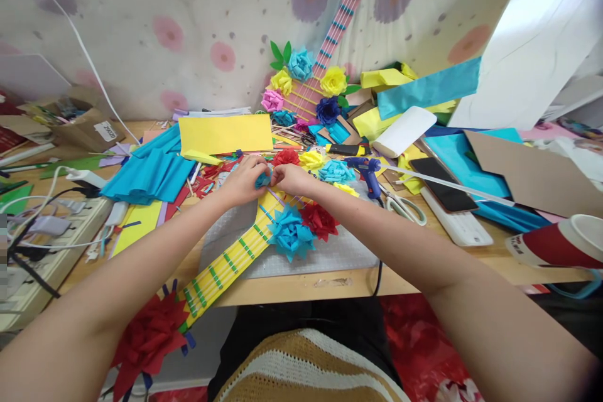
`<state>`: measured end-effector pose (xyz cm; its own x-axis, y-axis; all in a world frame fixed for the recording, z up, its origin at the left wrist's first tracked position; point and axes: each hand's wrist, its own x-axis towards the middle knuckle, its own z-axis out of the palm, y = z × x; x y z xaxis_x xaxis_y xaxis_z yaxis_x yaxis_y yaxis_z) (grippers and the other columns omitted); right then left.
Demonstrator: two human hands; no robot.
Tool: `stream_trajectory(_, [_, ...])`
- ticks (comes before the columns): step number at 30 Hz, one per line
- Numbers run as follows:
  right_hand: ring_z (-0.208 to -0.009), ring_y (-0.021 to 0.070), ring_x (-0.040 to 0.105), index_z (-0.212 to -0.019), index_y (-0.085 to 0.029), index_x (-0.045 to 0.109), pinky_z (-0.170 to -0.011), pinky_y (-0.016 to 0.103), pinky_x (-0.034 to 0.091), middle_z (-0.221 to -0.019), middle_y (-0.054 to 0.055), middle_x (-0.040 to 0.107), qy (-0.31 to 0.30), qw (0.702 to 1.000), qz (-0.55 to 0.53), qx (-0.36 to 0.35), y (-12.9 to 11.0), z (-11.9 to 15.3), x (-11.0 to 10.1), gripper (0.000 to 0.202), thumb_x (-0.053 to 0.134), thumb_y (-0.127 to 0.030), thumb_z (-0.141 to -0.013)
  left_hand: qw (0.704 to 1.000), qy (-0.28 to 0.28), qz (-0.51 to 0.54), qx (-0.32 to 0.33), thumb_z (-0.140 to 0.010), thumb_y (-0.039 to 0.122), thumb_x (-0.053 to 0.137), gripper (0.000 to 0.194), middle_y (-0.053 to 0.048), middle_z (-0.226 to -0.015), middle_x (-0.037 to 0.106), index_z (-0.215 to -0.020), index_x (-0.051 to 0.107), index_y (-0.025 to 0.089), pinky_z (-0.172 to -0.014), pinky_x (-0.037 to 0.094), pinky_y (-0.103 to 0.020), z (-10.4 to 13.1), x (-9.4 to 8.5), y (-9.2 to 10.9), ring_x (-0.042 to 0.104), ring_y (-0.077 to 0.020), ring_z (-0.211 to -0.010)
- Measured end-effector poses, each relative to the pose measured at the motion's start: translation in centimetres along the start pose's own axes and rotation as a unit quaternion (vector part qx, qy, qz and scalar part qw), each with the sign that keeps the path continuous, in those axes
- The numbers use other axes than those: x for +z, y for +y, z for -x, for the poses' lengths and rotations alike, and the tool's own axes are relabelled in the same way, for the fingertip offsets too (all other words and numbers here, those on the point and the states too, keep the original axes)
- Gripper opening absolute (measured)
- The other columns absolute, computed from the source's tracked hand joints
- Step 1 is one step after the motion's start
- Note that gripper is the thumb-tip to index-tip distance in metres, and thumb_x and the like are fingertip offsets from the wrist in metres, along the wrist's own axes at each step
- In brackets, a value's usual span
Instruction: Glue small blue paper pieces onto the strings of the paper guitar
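Note:
My left hand (245, 179) is closed round a small blue crepe paper flower (262, 179). My right hand (293, 179) meets it from the other side, its fingers pinched at the flower's edge. Both are above the body of a yellow paper guitar (238, 262) whose neck, with green frets, slants toward me over the table edge. Large blue (292, 232) and red (320, 220) paper flowers sit on the guitar beside my right forearm. A big red paper flower (151, 339) covers the end of the neck. My fingers hide part of the small flower.
A blue glue gun (370, 174) and scissors (406, 207) lie right of my hands. Farther right are a phone (443, 183) and a paper cup (560, 242). A pink flowered guitar (330, 44) leans at the back. Blue crepe paper (151, 169) and a power strip (70, 264) are on the left.

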<state>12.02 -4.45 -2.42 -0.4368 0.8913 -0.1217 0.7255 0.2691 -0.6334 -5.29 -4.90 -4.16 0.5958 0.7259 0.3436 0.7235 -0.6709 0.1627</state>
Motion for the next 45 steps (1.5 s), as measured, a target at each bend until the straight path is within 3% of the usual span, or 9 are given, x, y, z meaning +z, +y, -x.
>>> stream_trajectory(8, [-0.072,0.0119,0.061,-0.074,-0.016,0.061,-0.062,0.019,0.044,-0.082,0.001,0.069,0.031,0.998,-0.059,0.012,0.8,0.0,-1.2,0.023,0.052,0.000,-0.060,0.999,0.025,0.015,0.017,-0.065,0.016,0.056,0.040,-0.012,-0.115,0.051,-0.104,0.051,0.017,-0.098,0.036,-0.042,0.6,-1.4,0.1,0.043,-0.0267,-0.116])
stream_trajectory(13, [-0.071,0.0113,0.059,-0.073,-0.014,0.060,-0.062,0.019,0.044,-0.082,0.003,0.068,0.066,0.993,-0.096,0.009,1.4,1.4,-3.1,0.023,0.048,0.001,-0.060,0.999,0.041,0.018,0.013,-0.067,0.016,0.052,0.035,-0.011,-0.112,0.052,-0.102,0.052,0.017,-0.098,0.037,-0.042,1.3,-2.5,0.0,0.045,-0.0253,-0.115])
stream_trajectory(19, [-0.065,0.0088,0.057,-0.075,-0.014,0.060,-0.063,0.020,0.044,-0.083,0.002,0.067,0.085,0.990,-0.111,0.015,1.9,2.9,-4.1,0.023,0.047,-0.001,-0.061,0.999,0.023,-0.022,0.018,-0.070,0.026,0.057,0.030,-0.012,-0.111,0.053,-0.098,0.052,0.017,-0.097,0.038,-0.042,1.3,-1.3,1.1,0.046,-0.0259,-0.111])
stream_trajectory(24, [-0.069,0.0095,0.058,-0.074,-0.015,0.061,-0.067,0.021,0.045,-0.083,0.000,0.066,0.100,0.991,-0.093,-0.013,2.6,3.0,-3.8,0.022,0.049,-0.002,-0.061,0.998,0.021,-0.056,0.003,-0.070,0.022,0.057,0.030,-0.012,-0.110,0.054,-0.099,0.051,0.017,-0.096,0.039,-0.042,0.4,-0.2,1.4,0.045,-0.0267,-0.112])
stream_trajectory(37, [-0.072,0.0103,0.056,-0.075,-0.016,0.061,-0.064,0.020,0.040,-0.084,0.000,0.067,0.104,0.990,-0.096,-0.006,2.8,4.1,-4.2,0.024,0.047,-0.002,-0.060,0.993,0.010,-0.113,0.020,-0.067,0.014,0.054,0.033,-0.014,-0.109,0.057,-0.100,0.053,0.014,-0.097,0.040,-0.041,-0.4,0.0,1.7,0.049,-0.0274,-0.109])
stream_trajectory(45, [-0.069,0.0094,0.054,-0.077,-0.016,0.062,-0.065,0.021,0.040,-0.086,0.001,0.066,0.107,0.990,-0.092,-0.012,3.5,4.5,-4.5,0.023,0.048,-0.004,-0.062,0.995,0.017,-0.096,-0.005,-0.064,0.012,0.053,0.042,-0.015,-0.111,0.056,-0.106,0.050,0.014,-0.098,0.039,-0.043,-0.4,0.3,1.9,0.048,-0.0278,-0.112])
